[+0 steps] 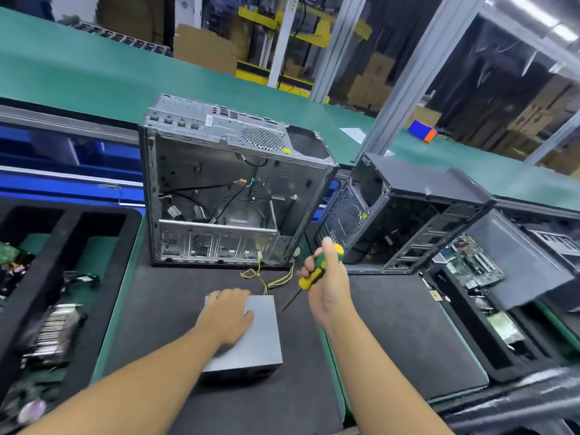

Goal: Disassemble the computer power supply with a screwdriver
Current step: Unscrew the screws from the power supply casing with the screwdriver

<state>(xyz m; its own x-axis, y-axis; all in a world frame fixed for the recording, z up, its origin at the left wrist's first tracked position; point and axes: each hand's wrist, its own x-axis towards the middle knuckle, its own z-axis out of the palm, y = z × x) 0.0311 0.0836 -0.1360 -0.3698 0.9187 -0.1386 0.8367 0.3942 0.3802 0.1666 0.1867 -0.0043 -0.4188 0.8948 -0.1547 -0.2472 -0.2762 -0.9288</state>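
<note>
On the dark counter mat [157, 324], the left hand [227, 315] presses flat (fingers spread) on the power supply [254, 337]; the right hand [328, 287] grips a screwdriver [315, 271].

Green-topped workbench [94, 76], pale metal uprights [405, 80], stacked cardboard boxes [373, 80] beyond, strip light [561, 29] overhead.

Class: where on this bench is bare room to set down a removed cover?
Bare: the black mat right of the power supply, and the strip left of it. Crowded: the silver case, wires, and both side trays.
</note>
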